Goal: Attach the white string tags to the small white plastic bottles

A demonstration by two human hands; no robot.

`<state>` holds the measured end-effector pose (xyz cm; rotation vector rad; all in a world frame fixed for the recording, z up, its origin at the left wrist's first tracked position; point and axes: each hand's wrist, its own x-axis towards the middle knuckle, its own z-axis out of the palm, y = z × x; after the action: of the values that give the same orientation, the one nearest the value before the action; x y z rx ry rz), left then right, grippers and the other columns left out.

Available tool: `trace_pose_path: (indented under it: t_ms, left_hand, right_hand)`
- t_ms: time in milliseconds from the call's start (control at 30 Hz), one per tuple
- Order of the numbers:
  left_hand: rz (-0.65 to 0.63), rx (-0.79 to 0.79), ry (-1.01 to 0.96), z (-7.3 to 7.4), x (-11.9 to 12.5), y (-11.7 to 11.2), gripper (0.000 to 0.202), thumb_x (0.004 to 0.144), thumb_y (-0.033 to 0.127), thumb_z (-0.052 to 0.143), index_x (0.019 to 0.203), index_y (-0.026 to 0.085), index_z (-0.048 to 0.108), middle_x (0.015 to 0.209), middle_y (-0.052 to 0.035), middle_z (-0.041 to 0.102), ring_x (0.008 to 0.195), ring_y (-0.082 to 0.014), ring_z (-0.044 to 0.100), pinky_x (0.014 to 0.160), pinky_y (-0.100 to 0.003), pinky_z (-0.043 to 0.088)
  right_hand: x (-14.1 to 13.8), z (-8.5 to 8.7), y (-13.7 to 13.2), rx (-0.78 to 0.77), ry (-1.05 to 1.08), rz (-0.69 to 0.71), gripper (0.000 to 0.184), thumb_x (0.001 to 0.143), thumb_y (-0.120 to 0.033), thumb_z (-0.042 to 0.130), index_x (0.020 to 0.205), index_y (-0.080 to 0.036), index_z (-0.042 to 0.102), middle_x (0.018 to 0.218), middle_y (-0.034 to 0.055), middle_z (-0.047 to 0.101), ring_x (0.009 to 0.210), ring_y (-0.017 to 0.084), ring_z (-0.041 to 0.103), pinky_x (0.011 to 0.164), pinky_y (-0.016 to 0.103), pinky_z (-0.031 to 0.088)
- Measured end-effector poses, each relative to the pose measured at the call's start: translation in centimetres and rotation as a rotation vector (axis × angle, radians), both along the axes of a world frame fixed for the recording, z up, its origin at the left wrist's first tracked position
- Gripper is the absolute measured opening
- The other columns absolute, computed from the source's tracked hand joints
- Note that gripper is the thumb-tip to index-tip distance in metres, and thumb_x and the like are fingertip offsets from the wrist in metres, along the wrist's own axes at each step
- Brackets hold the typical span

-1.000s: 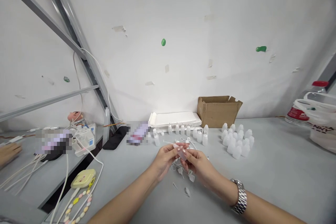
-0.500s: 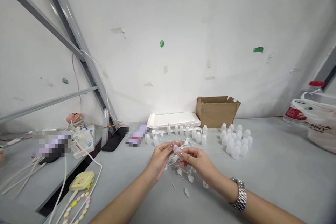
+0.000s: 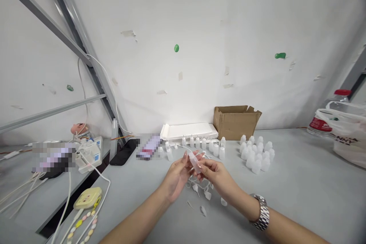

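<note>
A small translucent white squeeze bottle (image 3: 195,163) is held tilted between my two hands. My right hand (image 3: 215,174) pinches its lower part between thumb and fingers. Around the upper end curls my left hand (image 3: 176,177), its fingers behind the bottle and its thumb raised alongside. A thin white strip or tube shows near the bottle's top; whether it is attached I cannot tell. Beneath the hands lie loose white nozzle caps (image 3: 207,195) and thin looped pieces, partly hidden by my fingers.
Several similar bottles (image 3: 222,153) stand in a row at the back. More capless-looking bottles (image 3: 256,166) cluster at right. Behind are white flat trays (image 3: 190,130) and a cardboard box (image 3: 237,124). Phones, cables and a yellow case (image 3: 88,198) lie left; a white tub (image 3: 350,143) stands far right.
My left fingers have loosened and the thumb has lifted from the bottle's top, showing more of the bottle. My right hand keeps its grip with little movement.
</note>
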<state>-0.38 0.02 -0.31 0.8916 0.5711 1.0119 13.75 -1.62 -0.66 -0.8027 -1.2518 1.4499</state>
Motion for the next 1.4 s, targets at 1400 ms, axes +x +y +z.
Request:
trace_pose_path:
  t_ms: [1400]
  left_hand:
    - [0.171, 0.102, 0.224, -0.1, -0.9, 1.0, 0.028, 0.066, 0.036, 0.069, 0.080, 0.012, 0.071, 0.092, -0.0110, 0.069, 0.093, -0.0227, 0.057, 0.087, -0.033, 0.038]
  right_hand:
    - [-0.2, -1.2, 0.0, -0.141, 0.140, 0.074, 0.034, 0.066, -0.043, 0.072, 0.082, -0.013, 0.066, 0.073, 0.0050, 0.064, 0.063, 0.013, 0.054, 0.060, 0.025, 0.043]
